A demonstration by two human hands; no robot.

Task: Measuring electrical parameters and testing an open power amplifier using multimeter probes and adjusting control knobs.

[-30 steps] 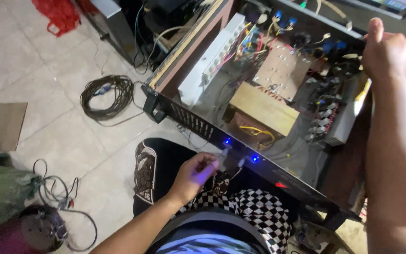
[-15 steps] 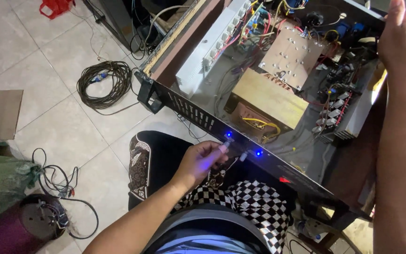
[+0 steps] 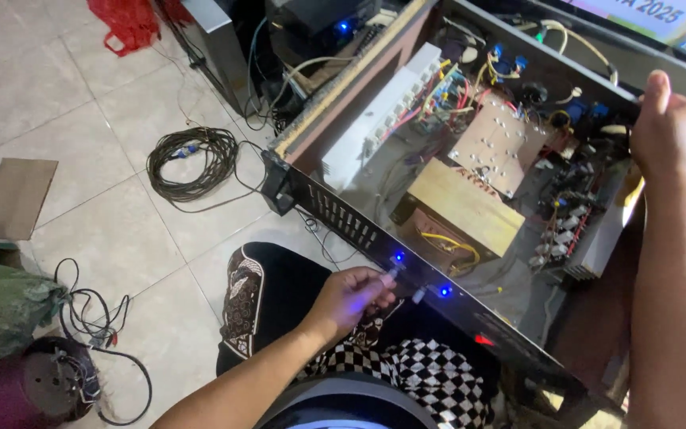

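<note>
Fingers of the left hand [image 3: 351,298] are pinching a small knob [image 3: 391,276] on the black front panel [image 3: 406,274] of an open amplifier chassis [image 3: 375,183]; thumb and forefinger are closing narrow around it, and the other fingers are curling in loosely. The knob is sitting just below a glowing blue light [image 3: 398,257] on that panel, and a second blue light [image 3: 444,291] is shining further along the panel, with a red light [image 3: 483,340] beyond it toward the person's right. Under the panel the person's lap is showing a checkered cloth [image 3: 430,381].

Inside the chassis, just behind the panel, a tan transformer block [image 3: 462,208] is sitting with yellow wires [image 3: 450,242] beside it; a brown circuit board [image 3: 498,143] is lying further back, and a white heat-sink strip [image 3: 379,119] is running along the chassis's left wall.

The right hand [image 3: 672,131] is gripping the far right corner of the chassis, fingers wrapping shut on the rim, thumb pointing up.

On the tiled floor [image 3: 81,103] left of the chassis, a coiled black cable [image 3: 192,159] is lying near the panel's corner, a cardboard piece [image 3: 16,199] well apart from it, and a red bag [image 3: 129,20] farthest off.
</note>
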